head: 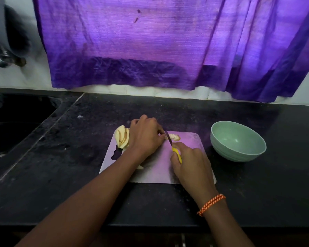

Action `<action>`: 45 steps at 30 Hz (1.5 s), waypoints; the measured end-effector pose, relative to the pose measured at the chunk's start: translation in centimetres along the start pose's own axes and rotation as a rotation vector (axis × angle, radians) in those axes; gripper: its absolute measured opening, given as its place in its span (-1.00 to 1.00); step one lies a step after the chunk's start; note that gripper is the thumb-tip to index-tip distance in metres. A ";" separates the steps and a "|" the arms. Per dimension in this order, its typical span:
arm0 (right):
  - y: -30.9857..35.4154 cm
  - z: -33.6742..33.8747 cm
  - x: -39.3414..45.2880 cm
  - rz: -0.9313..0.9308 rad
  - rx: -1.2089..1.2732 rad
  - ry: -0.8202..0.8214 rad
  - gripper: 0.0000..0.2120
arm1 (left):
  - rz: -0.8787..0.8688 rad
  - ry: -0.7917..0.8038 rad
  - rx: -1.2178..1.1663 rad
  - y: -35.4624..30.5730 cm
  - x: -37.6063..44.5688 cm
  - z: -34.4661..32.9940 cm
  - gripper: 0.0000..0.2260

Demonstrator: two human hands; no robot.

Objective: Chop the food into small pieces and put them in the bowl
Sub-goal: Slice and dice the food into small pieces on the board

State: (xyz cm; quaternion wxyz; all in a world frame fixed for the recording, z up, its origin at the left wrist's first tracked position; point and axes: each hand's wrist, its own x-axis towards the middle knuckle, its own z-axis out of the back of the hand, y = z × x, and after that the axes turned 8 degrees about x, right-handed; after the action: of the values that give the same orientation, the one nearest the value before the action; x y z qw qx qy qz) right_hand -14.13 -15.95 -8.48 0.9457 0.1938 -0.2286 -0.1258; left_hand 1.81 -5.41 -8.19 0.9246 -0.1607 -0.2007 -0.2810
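Two hands | right hand (189,161) grips yellow-handled knife (174,148) | round smooth bowl (237,141)

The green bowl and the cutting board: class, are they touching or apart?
Apart. The head view shows a strip of dark countertop between the green bowl and the right edge of the cutting board.

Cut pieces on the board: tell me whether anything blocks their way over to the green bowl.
Nothing visible does. The cut pieces lie on the cutting board just right of the knife; only bare board and dark counter separate them from the bowl, which looks empty.
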 end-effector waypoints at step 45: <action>-5.0 2.3 0.3 0.092 -0.107 -0.030 -0.86 | -0.167 0.237 -0.423 0.9 0.7 1.8 -0.82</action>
State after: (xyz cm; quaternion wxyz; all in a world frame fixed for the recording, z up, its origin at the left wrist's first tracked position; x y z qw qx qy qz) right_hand -15.70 -21.22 -8.59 0.9560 0.1303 -0.2442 -0.0969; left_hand 2.36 -4.33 -6.46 0.8612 -0.2995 -0.0403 -0.4088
